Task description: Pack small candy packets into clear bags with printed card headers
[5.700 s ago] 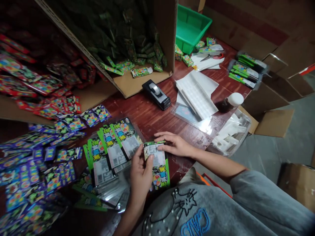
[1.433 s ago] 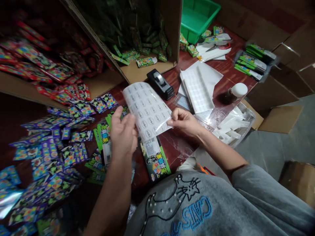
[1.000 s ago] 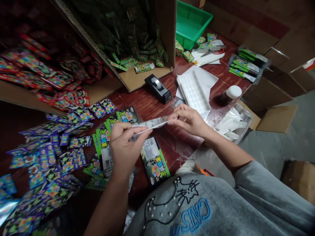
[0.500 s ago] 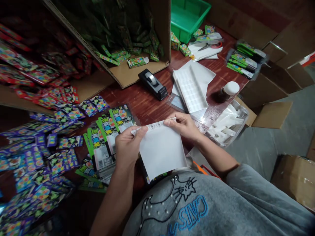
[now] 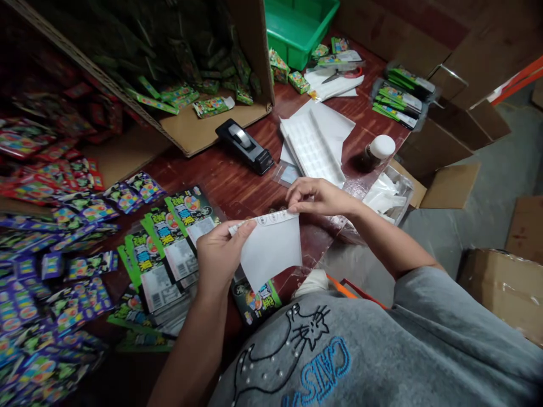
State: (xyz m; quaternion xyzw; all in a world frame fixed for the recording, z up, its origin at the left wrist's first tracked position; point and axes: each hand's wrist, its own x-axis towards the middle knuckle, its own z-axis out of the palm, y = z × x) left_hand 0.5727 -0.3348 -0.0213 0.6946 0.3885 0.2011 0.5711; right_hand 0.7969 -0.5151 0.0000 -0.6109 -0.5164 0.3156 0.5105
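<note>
My left hand (image 5: 223,249) pinches the left end of a white sticker sheet (image 5: 271,249) between thumb and fingers. The sheet's top edge is folded over, and a row of small round printed stickers (image 5: 272,217) shows along that strip. At the right end of the strip, my right hand (image 5: 316,196) has thumb and forefinger closed on the corner; whether a sticker is lifted there is too small to tell. Below the sheet lies a black and green printed packet (image 5: 257,302). Left of my left hand are overlapping stacks of similar packets (image 5: 159,249).
A black tape dispenser (image 5: 245,146), white sheets (image 5: 316,144) and a white-capped bottle (image 5: 379,150) stand beyond my hands. Purple candy packs (image 5: 80,294) cover the left side. An open carton (image 5: 220,127), green bin (image 5: 297,51), scissors (image 5: 350,72) and bagged packets (image 5: 401,99) lie farther back.
My right hand has shifted its grip to the very corner of the sheet, with its fingers more curled. The sheet has tilted, uncovering more of the packet beneath. The camera view has turned slightly right.
</note>
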